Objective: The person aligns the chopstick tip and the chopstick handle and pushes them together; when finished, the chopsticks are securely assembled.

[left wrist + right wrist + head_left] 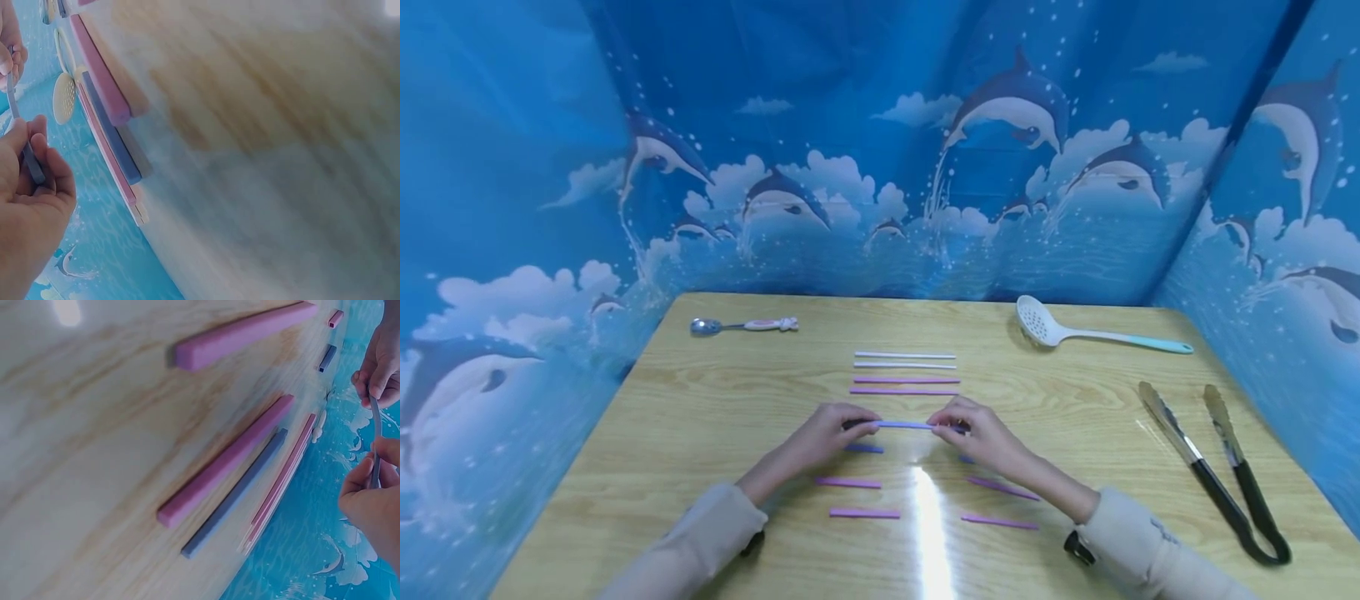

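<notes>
Head view shows a blue strip [904,425] spanning the gap between the left grip [831,429] and the right grip [981,433]. Taking 12 o'clock as the far edge of the desk [737,383], its long axis runs almost exactly from 9 to 3. From the left grip the strip lies toward 3 o'clock; from the right grip, toward 9. Neither grip is nearer, since each is closed narrow on the strip, pinching it toward one end, with the middle span bare between them. That line shared by the two grips looks like the relation that matters most. Both wrist views show the strip raised off the desk; whether it bows slightly I cannot tell.

Around the strip, whole purple strips [904,392] and, farther off, white strips [905,366] lie at 12 o'clock, roughly parallel to it. One short blue piece [867,449] sits near it at 8 o'clock, another just visible by the right grip at 4. Short purple pieces lie farther toward the person, some around 7 o'clock [865,514], others around 5 [1000,522].
</notes>
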`<state>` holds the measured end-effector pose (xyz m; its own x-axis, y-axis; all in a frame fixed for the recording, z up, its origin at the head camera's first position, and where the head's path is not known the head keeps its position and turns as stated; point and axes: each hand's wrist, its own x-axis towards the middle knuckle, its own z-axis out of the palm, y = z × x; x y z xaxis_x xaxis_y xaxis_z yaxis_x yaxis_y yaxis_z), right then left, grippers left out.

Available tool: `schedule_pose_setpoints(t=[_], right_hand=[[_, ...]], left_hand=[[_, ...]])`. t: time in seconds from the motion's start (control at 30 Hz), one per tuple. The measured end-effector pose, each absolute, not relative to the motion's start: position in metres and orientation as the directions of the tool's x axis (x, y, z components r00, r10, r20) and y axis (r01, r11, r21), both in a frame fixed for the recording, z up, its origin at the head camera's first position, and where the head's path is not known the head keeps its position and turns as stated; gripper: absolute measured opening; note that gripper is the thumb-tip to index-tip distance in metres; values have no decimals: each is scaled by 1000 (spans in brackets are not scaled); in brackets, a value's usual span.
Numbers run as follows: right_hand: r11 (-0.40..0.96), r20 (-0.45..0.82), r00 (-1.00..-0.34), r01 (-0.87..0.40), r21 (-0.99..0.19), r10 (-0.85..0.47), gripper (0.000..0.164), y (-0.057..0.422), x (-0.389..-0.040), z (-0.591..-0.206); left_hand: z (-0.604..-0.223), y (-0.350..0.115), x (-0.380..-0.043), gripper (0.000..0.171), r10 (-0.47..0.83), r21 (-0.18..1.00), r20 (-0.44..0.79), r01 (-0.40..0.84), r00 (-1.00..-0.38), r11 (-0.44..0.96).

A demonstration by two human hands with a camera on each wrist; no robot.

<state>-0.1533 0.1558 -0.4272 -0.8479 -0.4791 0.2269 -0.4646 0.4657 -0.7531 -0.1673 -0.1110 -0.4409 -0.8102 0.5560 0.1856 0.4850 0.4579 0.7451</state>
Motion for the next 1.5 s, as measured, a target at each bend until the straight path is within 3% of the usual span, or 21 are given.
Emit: schedule_pose_setpoints(t=[0.27,0.93,1.27,1.5], right_hand=[[456,220,-849,-457,-764,-481,10,157,-153,-429],[430,333,-789,-575,-696,-516,8,156,-162,-429],[505,244,-826,-516,-692,-509,17,160,-166,-432],[543,238,-840,-506,-671,-488,11,167,-170,-440]], left_hand=[[-441,-109,-165,21,554,737,225,512,-802,442],[-442,-107,-166,24,524,775,162,436,-836,458],[-448,-109,-174,22,517,744,157,445,-841,498],[-449,-110,-178,23,506,742,122,417,-854,525]])
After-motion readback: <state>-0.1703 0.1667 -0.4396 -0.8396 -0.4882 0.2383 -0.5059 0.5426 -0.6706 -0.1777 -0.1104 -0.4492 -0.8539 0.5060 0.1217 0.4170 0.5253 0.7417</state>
